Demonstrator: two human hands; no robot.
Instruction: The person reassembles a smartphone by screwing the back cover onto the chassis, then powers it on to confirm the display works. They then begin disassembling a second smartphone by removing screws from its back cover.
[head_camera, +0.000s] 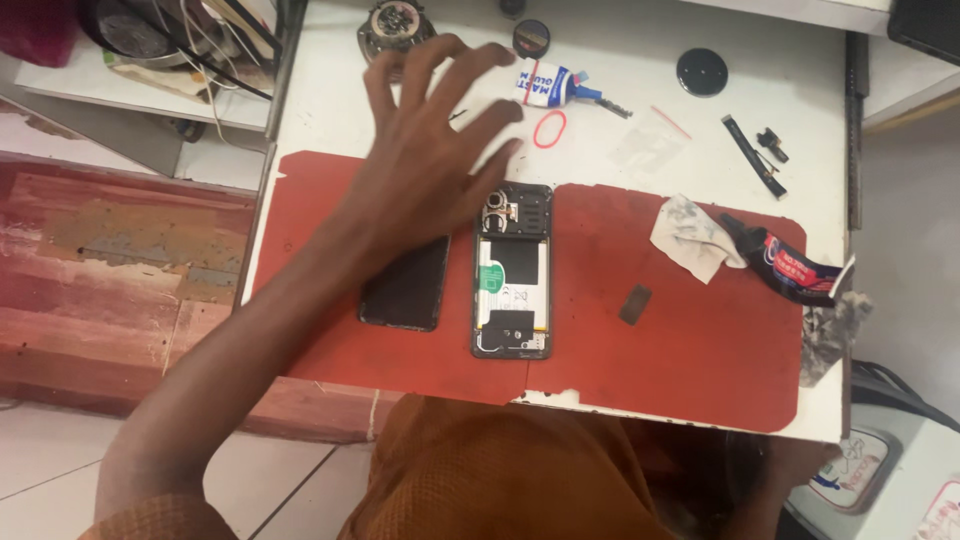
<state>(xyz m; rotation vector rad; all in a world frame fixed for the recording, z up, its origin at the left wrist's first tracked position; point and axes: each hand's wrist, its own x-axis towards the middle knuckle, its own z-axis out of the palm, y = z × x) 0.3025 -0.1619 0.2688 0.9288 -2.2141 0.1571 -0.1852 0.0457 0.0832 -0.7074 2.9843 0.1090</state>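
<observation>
Spread, empty left hand (430, 150) – above opened phone (512, 270), red mat (650, 350)

The left arm comes in from the lower left corner of the view, bare from an orange sleeve at the shoulder, and runs up diagonally across the near left edge of the worktop (330, 110). The left hand (425, 150) is stretched toward the far edge, palm down, wrist straight, all five fingers (470, 66) spread wide and slightly curled, its grip empty and closed on nothing. The right hand is out of view.
</observation>
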